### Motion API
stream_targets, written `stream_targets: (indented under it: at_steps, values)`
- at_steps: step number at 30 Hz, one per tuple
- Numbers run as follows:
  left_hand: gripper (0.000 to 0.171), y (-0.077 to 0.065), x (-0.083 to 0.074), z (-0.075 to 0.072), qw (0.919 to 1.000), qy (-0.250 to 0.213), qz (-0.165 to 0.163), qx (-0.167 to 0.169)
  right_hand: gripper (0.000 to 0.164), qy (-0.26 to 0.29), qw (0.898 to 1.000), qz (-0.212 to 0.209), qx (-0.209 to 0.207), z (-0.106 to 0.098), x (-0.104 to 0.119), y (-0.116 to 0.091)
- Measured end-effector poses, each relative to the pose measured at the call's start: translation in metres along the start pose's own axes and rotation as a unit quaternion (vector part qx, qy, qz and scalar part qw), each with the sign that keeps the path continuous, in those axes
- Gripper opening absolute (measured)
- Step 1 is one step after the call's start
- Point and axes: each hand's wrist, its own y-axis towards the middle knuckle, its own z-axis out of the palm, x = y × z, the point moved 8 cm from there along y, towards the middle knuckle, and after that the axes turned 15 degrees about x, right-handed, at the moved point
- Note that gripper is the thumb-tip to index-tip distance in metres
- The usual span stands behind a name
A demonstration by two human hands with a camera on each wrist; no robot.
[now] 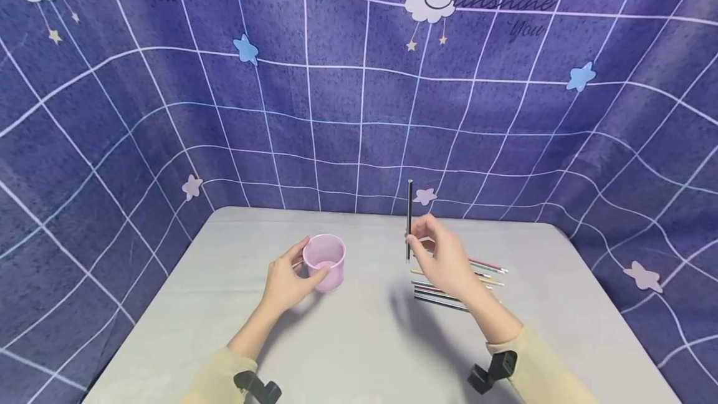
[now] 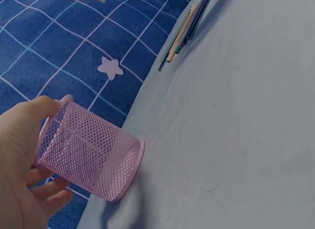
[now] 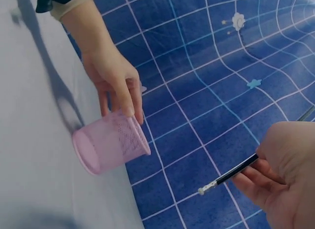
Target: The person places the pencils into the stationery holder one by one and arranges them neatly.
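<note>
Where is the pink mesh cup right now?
In the head view, the pink mesh cup is just left of centre, held by the left hand; the loose pencils lie to its right on the table.

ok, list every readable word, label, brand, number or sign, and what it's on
"Sunshine You": patterned blue cloth, upper right in the head view.
"Sunshine You": same cloth, upper left, partly cut by the top edge.
Held pencil, loose pencils, pink mesh cup, wrist cameras: nothing legible; any print is too small or blurred.
</note>
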Motion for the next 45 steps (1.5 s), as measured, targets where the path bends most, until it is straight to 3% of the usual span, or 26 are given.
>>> stream_targets:
  at_steps: [7,17,24,36,40,45]
  values:
    - [0.083,0.003,0.002,-0.002,0.9999,-0.004,0.008,-0.009,0.014,0.066,0.998,0.007,-0.008,0.004,0.010,0.026]
    - [0.084,0.002,0.001,0.000,0.9999,-0.012,-0.001,-0.002,0.009,0.092,0.995,-0.022,-0.008,0.020,0.022,0.044]
    - [0.086,0.000,-0.001,0.003,0.9995,-0.030,-0.007,0.009,0.011,0.109,0.994,-0.025,-0.006,0.032,0.016,0.054]
    - [0.088,0.000,0.008,0.000,0.9985,-0.051,-0.016,0.007,0.008,0.159,0.986,-0.046,0.024,0.085,0.007,0.087]
    - [0.086,0.002,0.008,0.000,0.9983,-0.058,-0.011,0.007,0.008,0.145,0.988,-0.050,0.034,0.102,0.006,0.095]
    - [0.084,0.003,0.009,0.001,0.9980,-0.062,-0.002,0.007,0.007,0.083,0.994,-0.051,0.059,0.120,0.006,0.102]
